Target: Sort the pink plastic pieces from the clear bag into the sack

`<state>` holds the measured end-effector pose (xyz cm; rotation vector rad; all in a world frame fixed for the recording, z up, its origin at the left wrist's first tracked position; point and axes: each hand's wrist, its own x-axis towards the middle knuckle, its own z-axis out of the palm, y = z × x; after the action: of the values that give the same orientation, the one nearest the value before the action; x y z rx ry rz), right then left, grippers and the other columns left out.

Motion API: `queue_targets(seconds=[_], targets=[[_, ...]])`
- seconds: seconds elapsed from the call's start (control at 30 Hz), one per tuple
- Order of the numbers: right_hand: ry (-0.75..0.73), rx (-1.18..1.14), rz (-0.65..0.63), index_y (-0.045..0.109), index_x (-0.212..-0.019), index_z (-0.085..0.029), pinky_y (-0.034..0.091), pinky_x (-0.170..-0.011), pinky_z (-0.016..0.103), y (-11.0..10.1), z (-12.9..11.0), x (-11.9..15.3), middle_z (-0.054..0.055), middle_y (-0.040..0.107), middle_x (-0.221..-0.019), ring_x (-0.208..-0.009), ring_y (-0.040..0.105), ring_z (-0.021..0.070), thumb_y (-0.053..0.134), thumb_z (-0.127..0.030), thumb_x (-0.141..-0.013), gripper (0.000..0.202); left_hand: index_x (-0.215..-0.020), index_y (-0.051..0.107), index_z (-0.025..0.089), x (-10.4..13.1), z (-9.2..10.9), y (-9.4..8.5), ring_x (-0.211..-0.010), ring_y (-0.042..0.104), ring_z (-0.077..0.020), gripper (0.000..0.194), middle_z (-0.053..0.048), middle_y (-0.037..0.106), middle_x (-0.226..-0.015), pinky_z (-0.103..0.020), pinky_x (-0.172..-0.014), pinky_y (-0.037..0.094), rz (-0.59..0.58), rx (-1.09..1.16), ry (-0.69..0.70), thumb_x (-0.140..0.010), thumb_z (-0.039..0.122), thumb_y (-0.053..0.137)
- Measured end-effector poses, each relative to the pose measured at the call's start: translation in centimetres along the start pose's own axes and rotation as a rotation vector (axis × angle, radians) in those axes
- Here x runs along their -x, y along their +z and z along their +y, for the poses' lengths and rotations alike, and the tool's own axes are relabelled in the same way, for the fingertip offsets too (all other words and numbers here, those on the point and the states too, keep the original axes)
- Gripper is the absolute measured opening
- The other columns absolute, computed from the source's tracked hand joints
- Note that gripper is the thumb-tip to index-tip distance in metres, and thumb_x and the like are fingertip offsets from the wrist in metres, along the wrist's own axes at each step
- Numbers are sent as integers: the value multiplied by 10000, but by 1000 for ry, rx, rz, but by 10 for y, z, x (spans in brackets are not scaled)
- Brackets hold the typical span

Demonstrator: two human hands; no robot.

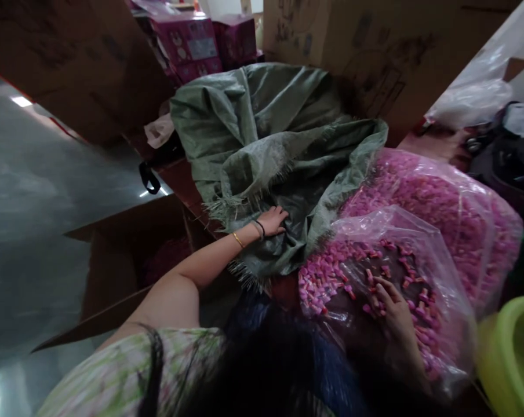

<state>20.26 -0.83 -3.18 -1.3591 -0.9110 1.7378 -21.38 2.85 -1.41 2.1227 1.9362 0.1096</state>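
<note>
My left hand (274,221) lies on a crumpled green woven sack (283,145) with frayed edges. Its fingers are stretched out and hold nothing. On the right, my right hand (395,307) is over an open clear plastic bag (440,255), fingers bent and pressed together around small pink pieces. These little pieces have pink heads and orange-red ends, though their kind is hard to make out. More loose pink pieces (320,278) are scattered in the bag on a dark brownish surface. Behind it stands a fuller clear bag of similar pink pieces (427,191).
An open cardboard box (114,266) is at the left on the grey floor. Large cartons (375,58) rise behind the sack, with pink printed boxes (188,40) between them. At lower right is a yellow-green tub (501,341); a dark bag (514,145) lies farther back.
</note>
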Motion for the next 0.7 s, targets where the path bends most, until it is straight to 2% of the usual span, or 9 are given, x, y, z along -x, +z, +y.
queue_targets(seconds=[0.1, 0.17, 0.27, 0.33, 0.4, 0.47, 0.6, 0.63, 0.7], targets=[[-21, -34, -11, 601, -1061, -241, 309, -323, 160, -3, 1, -2, -93, 487, -547, -370, 306, 38, 771, -430, -689, 451, -1212, 579, 189, 4, 0, 16, -1068, 509, -250, 367, -120, 538, -1153, -393, -921, 438, 183, 146, 34, -846, 209, 562], [-20, -38, -14, 598, -1061, -238, 304, -317, 162, -3, 0, -2, -95, 479, -542, -366, 299, 39, 766, -432, -692, 450, -1170, 601, 186, 9, 1, 19, -1055, 517, -218, 348, -96, 551, -1110, -380, -956, 428, 341, 369, 4, -822, 188, 585], [-14, -33, 13, 596, -1075, -237, 290, -305, 160, -4, -4, -4, -86, 511, -585, -364, 314, 37, 771, -446, -674, 484, -1136, 591, 174, 19, 7, 2, -951, 557, -172, 355, -68, 562, -1040, -312, -846, 484, 653, 903, -197, -789, 231, 638], [-22, -33, 42, 598, -1072, -246, 287, -297, 163, -6, -5, -6, -67, 569, -680, -382, 354, 40, 768, -469, -663, 496, -1162, 557, 189, 28, 20, -19, -842, 584, -141, 382, -50, 573, -1002, -254, -703, 498, 733, 1366, -290, -803, 296, 631], [-32, -27, 56, 604, -1037, -249, 295, -299, 170, -5, -6, -7, -58, 590, -736, -395, 369, 43, 755, -493, -669, 468, -1190, 540, 200, 38, 46, -36, -786, 603, -127, 411, -47, 589, -997, -217, -615, 482, 596, 1751, -277, -811, 330, 632], [-53, 9, 62, 607, -985, -238, 295, -311, 173, 1, -7, -4, -56, 575, -708, -399, 373, 48, 738, -512, -687, 424, -1199, 558, 182, 47, 82, -41, -771, 616, -127, 440, -61, 603, -1020, -198, -568, 467, 325, 1909, -221, -798, 330, 662], [-193, 232, -78, 641, -993, -216, 412, -434, 208, 34, -10, 19, -11, 609, -708, -508, 520, 106, 626, -524, -801, 363, -1267, 542, 155, 60, 162, -11, -701, 609, -108, 556, -71, 634, -983, -189, -562, 447, -290, 1810, -107, -772, 336, 717], [-258, 302, -145, 654, -1025, -214, 474, -532, 236, 44, -9, 25, 15, 646, -776, -597, 579, 130, 584, -506, -842, 351, -1277, 527, 162, 63, 177, -1, -746, 621, -118, 581, -75, 640, -998, -200, -616, 466, -372, 1774, -89, -764, 343, 729], [-414, 418, -218, 669, -1055, -209, 508, -778, 303, 59, -7, 35, 62, 685, -941, -844, 638, 179, 492, -456, -914, 335, -1287, 491, 179, 66, 197, 17, -894, 631, -156, 602, -94, 636, -1080, -239, -746, 489, -414, 1705, -82, -769, 377, 725]])
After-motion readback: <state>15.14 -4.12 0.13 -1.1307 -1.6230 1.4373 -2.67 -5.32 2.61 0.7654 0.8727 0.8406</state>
